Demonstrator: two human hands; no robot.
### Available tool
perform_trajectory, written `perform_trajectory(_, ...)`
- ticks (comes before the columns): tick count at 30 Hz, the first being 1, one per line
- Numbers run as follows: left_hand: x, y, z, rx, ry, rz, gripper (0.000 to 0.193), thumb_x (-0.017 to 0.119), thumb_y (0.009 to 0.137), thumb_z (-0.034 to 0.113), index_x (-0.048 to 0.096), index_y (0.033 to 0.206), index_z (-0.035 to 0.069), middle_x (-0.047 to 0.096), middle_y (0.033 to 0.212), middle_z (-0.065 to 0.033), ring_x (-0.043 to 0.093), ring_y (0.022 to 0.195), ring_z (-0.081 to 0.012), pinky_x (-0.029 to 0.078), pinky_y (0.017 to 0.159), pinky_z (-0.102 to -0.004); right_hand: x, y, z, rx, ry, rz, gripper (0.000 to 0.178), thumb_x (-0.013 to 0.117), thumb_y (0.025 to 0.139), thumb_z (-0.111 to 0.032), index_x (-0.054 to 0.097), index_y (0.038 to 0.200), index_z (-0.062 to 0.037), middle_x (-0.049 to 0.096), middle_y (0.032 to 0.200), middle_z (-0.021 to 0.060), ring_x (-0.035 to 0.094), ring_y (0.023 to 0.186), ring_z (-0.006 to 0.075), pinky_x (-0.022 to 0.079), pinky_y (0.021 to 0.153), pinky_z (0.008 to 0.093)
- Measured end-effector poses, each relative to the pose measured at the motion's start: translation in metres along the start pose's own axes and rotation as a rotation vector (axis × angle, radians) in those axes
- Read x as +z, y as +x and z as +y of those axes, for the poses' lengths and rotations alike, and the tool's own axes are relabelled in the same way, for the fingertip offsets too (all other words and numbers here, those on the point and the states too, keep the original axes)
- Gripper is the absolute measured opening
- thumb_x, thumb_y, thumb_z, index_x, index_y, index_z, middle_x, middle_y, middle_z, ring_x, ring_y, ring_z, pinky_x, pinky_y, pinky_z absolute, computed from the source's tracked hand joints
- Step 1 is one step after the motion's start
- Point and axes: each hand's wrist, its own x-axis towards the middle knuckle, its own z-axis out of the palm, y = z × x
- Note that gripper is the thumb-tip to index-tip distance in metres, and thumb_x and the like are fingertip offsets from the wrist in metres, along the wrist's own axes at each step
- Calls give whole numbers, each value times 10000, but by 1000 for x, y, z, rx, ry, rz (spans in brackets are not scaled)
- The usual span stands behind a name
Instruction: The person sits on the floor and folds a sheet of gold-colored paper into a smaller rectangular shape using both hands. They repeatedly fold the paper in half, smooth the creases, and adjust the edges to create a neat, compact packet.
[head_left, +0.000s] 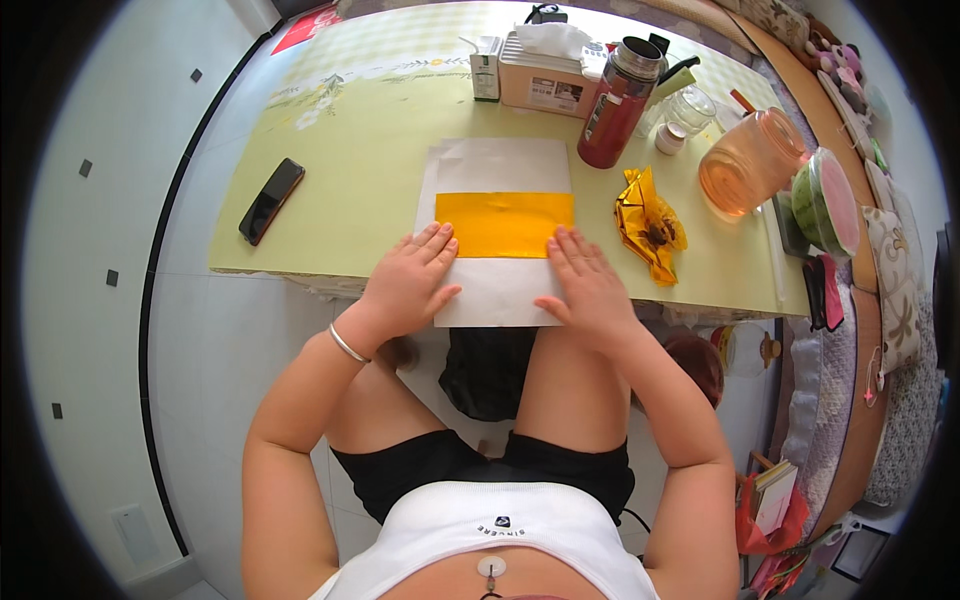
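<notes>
Flat on white paper sheets (500, 290) at the table's near edge lies a yellow-orange rectangular strip (505, 225). Its material, paper or foil, I cannot make out. My left hand (412, 275) rests with fingers stretched out over the strip's lower left corner. On the lower right corner lie the outstretched fingers of my right hand (585, 280); its thumb touches the white paper. Neither hand grips anything. To the right of the sheets sits a crumpled gold foil wrapper (650, 225) with something small and dark in it.
A black phone (271, 202) lies at the table's left. Along the back stand a drink carton (485, 70), a tissue box (545, 85) and a red thermos (617, 105). Further right are a glass jar (690, 110), a jug of orange liquid (750, 165) and a cut watermelon (825, 205).
</notes>
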Motion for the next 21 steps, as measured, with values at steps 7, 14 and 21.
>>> perform_trajectory(7, -10, 56, -32, -139, -174, 225, 583, 882, 680, 90, 659, 1213, 9, 689, 1207, -126, 616, 1125, -343, 485, 1030, -425, -25, 55, -3, 530, 903, 104, 402, 641, 952, -70, 595, 1337, 31, 685, 994, 153, 713, 830, 249, 583, 763, 367)
perform_trajectory(14, -2, 92, -55, -393, -438, -140, 448, 824, 654, 21, 657, 1068, -4, 664, 915, -112, 636, 827, -253, 534, 758, -369, 4, 74, 6, 734, 1171, 85, 763, 588, 928, 15, 183, 1567, 114, 639, 868, 117, 690, 686, 158, 578, 613, 258)
perform_trajectory(21, 2, 79, -56, -595, -660, -39, 215, 667, 724, -71, 617, 918, 8, 654, 776, -40, 633, 689, -161, 493, 606, -291, 6, 69, -1, 728, 1268, 183, 830, 606, 911, 34, 124, 1583, 103, 646, 889, 123, 689, 706, 170, 580, 646, 265)
